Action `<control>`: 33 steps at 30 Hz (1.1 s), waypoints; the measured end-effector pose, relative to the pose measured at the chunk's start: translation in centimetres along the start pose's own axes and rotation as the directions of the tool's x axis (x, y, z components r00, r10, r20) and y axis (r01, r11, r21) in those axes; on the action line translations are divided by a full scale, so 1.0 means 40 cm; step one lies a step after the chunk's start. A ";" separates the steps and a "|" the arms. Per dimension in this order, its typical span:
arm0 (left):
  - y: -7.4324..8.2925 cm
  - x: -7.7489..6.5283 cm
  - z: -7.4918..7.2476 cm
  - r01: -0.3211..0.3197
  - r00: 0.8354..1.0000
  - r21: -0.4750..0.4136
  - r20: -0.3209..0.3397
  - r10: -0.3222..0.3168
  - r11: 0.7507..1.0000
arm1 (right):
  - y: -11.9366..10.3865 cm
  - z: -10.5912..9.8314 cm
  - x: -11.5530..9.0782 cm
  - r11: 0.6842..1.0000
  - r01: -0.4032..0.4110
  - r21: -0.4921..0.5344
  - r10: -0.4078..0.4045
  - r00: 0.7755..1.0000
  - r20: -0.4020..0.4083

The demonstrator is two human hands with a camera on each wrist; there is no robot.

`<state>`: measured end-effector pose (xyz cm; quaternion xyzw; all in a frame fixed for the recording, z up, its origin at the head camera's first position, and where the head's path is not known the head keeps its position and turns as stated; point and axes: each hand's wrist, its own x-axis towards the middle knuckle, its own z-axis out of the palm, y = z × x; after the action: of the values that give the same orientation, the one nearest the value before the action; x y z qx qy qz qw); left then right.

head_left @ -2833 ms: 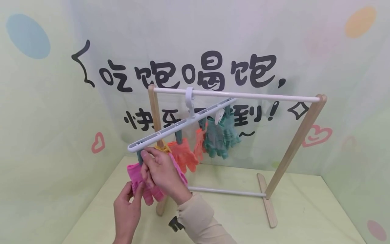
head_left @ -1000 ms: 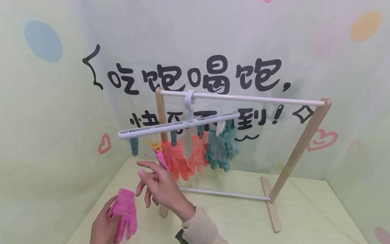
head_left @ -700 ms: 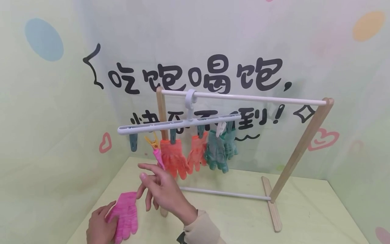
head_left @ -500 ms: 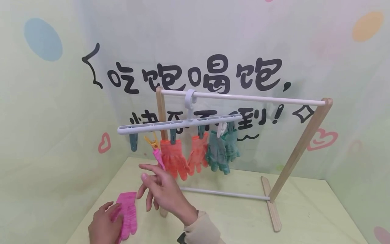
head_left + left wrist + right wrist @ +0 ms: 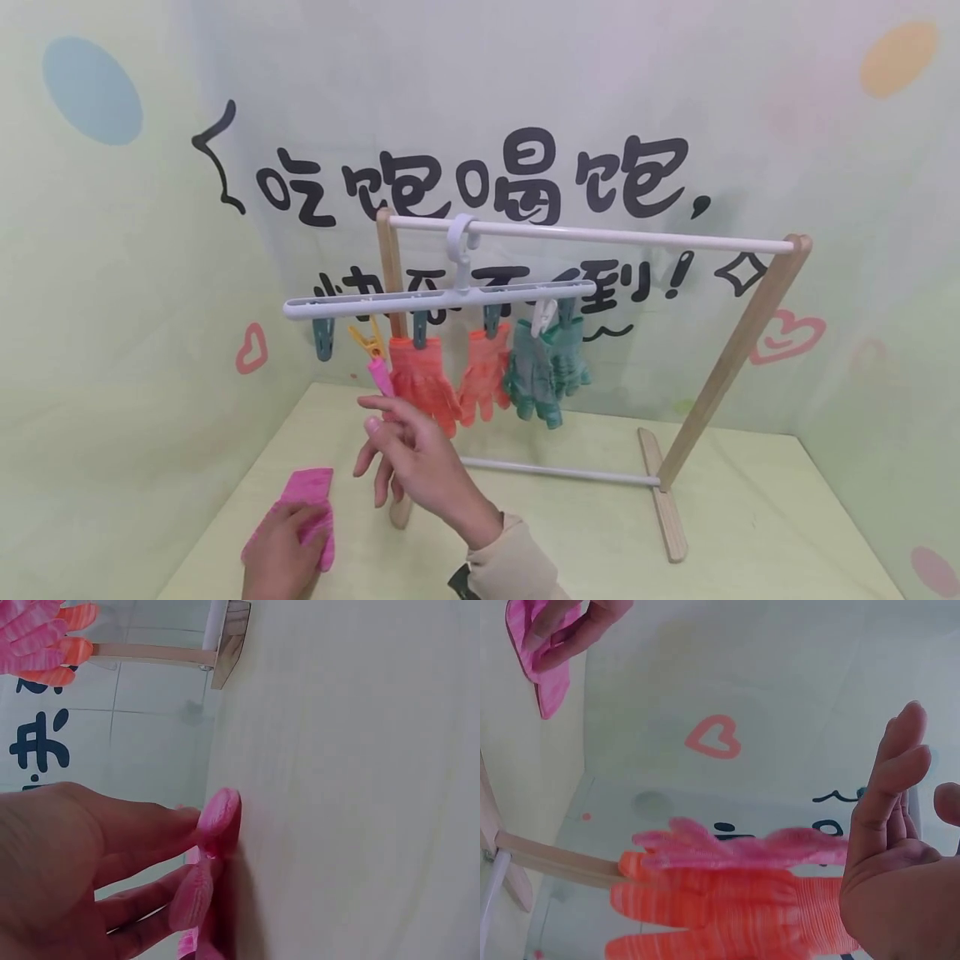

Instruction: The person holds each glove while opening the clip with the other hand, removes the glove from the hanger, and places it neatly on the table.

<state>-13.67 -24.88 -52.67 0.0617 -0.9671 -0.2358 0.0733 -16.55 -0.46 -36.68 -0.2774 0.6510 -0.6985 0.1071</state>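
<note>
A pink knit glove lies on the tabletop at the front left. My left hand rests over its finger end; in the left wrist view, the thumb and fairly straight fingers touch the pink glove fingers. My right hand is raised with loose fingers and holds nothing. Just beyond it another pink glove hangs from a yellow clothespin, partly hidden by this hand. The pale hanger has a bare dark green clip at its left end.
Two orange gloves and two green gloves hang farther right along the hanger, with a white clothespin on one. The hanger's hook sits on the white rod of a wooden stand. Printed fabric walls surround the table.
Both hands were at the pink glove under the hanger's left clip. That glove has come off and gone down to the table with my left hand, while my right hand drew back; the hanger leveled.
</note>
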 end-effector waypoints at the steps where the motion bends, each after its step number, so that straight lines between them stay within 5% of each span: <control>1: 0.000 0.000 0.000 0.005 1.000 -0.001 0.003 -0.005 1.000 | -0.002 -0.006 -0.003 1.000 0.004 -0.003 -0.004 1.000 -0.010; 10: -0.005 0.002 -0.001 0.017 0.999 -0.002 0.043 -0.017 1.000 | -0.013 -0.098 -0.042 0.994 0.046 -0.099 -0.063 0.983 -0.174; 17: -0.011 0.003 0.001 0.033 0.997 -0.036 0.066 -0.030 0.999 | -0.008 -0.192 -0.090 0.980 0.038 -0.194 -0.111 0.918 -0.381; 23: -0.020 -0.002 -0.001 0.039 0.997 -0.058 0.071 -0.035 0.998 | 0.013 -0.286 -0.149 0.942 -0.008 -0.335 -0.195 0.799 -0.569; 28: -0.024 -0.001 -0.007 0.058 0.995 -0.071 0.088 -0.051 0.996 | 0.032 -0.385 -0.222 0.885 -0.138 -0.445 -0.247 0.671 -0.699; 33: -0.026 -0.001 -0.010 0.070 0.993 -0.073 0.101 -0.063 0.995 | 0.050 -0.485 -0.310 0.895 -0.224 -0.386 -0.222 0.525 -0.821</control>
<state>-13.49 -25.98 -52.82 0.0794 -0.9572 -0.2776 0.0197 -16.99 22.08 -41.67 0.0824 0.7610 -0.5744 -0.2900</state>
